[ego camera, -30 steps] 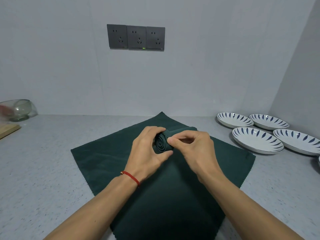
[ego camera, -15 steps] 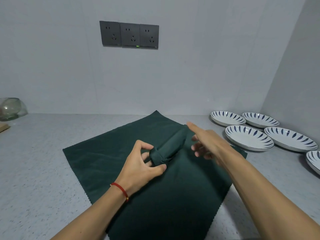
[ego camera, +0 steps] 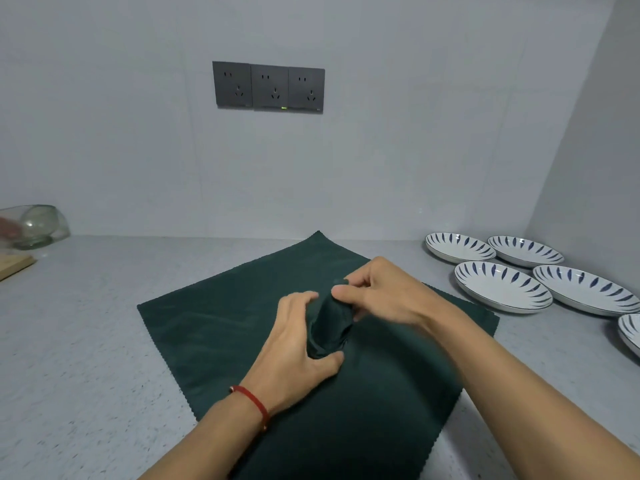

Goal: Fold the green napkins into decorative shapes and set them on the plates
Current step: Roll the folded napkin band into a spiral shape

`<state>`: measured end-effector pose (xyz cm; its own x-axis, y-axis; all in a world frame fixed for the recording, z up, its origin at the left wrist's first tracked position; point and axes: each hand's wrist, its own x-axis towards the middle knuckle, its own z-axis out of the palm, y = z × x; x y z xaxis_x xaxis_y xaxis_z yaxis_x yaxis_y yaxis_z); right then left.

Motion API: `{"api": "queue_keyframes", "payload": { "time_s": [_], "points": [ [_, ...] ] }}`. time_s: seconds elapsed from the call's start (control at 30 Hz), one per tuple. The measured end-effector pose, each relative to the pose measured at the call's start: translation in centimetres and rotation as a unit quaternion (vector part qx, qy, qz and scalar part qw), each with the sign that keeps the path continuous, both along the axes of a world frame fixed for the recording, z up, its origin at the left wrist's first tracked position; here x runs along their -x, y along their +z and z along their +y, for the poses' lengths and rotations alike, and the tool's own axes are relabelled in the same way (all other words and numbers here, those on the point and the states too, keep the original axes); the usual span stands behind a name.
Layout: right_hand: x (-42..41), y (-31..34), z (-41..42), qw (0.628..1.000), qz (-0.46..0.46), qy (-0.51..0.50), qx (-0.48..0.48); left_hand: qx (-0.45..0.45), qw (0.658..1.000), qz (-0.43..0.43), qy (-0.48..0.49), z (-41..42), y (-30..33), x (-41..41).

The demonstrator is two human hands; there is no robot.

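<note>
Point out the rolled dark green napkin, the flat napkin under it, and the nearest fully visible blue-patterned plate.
rolled dark green napkin (ego camera: 329, 327): head view, middle of the roll.
flat dark green napkin (ego camera: 214, 320): head view, bare left part.
white plate with blue leaf pattern (ego camera: 502, 287): head view, inner bowl.

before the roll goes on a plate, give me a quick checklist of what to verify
1. Left hand grips the roll: ok.
2. Right hand pinches its top: ok.
3. Roll wound tight: cannot tell, blurred.
4. Roll is apart from the flat napkin: cannot tell.
5. Nearest plate bare: ok.
6. Path to plates clear: ok.
</note>
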<state>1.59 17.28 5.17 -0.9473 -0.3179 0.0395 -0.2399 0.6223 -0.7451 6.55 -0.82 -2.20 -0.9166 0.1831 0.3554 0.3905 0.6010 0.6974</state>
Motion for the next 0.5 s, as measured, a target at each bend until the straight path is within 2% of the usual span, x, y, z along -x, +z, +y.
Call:
{"api": "queue_keyframes", "payload": {
  "time_s": [0.07, 0.1, 0.2, 0.37, 0.5],
  "points": [
    [0.1, 0.1, -0.5, 1.000, 0.004, 0.004, -0.015, 0.025, 0.996, 0.066, 0.051, 1.0, 1.1, -1.0],
    [0.0, 0.2, -0.9, 1.000, 0.008, -0.006, -0.014, 0.020, 0.995, 0.064, 0.071, 1.4, 1.7, -1.3],
    [0.2, 0.2, -1.6, 0.999, -0.002, -0.044, 0.002, -0.055, 0.993, -0.015, 0.101, 1.7, 2.8, -0.6],
    [-0.2, 0.3, -1.6, 0.991, -0.091, -0.030, 0.092, -0.084, 0.992, -0.040, 0.089, 0.8, 3.8, 0.4],
    [-0.7, 0.4, -1.7, 0.986, -0.111, -0.031, 0.125, -0.006, 0.996, -0.054, 0.067, 0.4, 4.6, 0.8]
  ]
}}
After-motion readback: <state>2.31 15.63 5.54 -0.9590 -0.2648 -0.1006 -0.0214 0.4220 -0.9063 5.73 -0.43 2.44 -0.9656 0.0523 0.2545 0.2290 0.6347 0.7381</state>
